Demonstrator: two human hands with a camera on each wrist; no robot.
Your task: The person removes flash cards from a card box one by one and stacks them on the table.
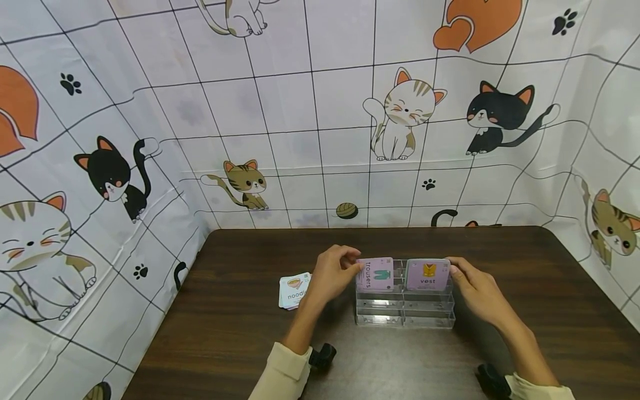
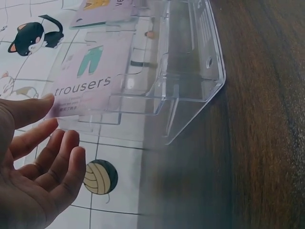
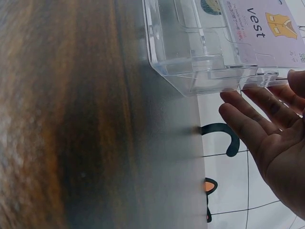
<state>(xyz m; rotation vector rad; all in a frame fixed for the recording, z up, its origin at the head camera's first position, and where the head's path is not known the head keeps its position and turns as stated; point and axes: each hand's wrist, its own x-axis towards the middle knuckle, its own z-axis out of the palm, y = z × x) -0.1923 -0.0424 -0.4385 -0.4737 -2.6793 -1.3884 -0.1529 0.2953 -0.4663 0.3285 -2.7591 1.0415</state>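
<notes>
A clear tiered card rack (image 1: pixel 404 319) stands on the table with two columns of compartments. My left hand (image 1: pixel 334 273) pinches the left edge of a purple trousers card (image 1: pixel 376 274) between thumb and fingers. That card stands sideways in the top left compartment; its picture also shows in the left wrist view. A purple vest card (image 1: pixel 428 275) stands upright in the top right compartment. My right hand (image 1: pixel 477 291) rests its extended fingers (image 3: pixel 245 107) against the rack's right side, thumb close to the vest card's edge. Left of my left hand lies a small stack of cards, a noodle card (image 1: pixel 294 290) on top.
The dark wooden table (image 1: pixel 240 333) runs out to its far edge just behind the rack. Beyond it hangs a white gridded cloth (image 1: pixel 345 155) printed with cats. The rack's lower tiers hold no cards.
</notes>
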